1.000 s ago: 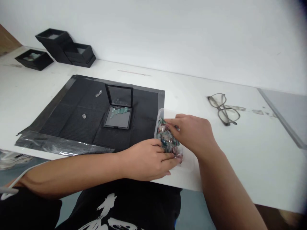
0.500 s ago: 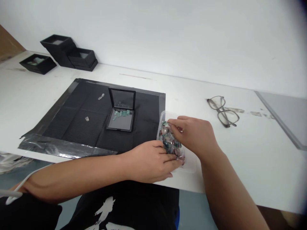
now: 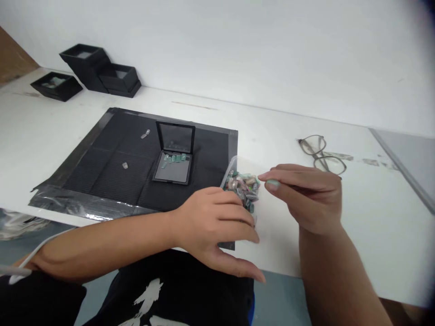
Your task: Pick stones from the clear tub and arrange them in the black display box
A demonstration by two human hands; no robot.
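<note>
A clear plastic tub (image 3: 229, 171) holds a heap of false nails (image 3: 245, 183) in green, grey and pinkish tones. My left hand (image 3: 217, 222) lies over the tub's near part with fingers stretched and thumb apart, hiding some of the heap. To the right of the tub, my right hand (image 3: 306, 192) is raised, its thumb and fingers pinched at a pale green false nail (image 3: 273, 183). Left of the hands stands an open black case (image 3: 171, 174) with a see-through lid. Several green false nails (image 3: 176, 158) lie in a row inside it, one below the others.
A black mat (image 3: 112, 158) taped at its edges lies under the case, with loose clear-looking pieces (image 3: 125, 165) on it. Black boxes (image 3: 117, 79) are stacked at the back left, and an open black box (image 3: 56, 86) holds greenish pieces. Eyeglasses (image 3: 328, 164) lie behind my right hand.
My right hand has lifted out of the tub and moved right, a pale green false nail now showing at its fingertips. My left hand's thumb has spread away from its fingers.
</note>
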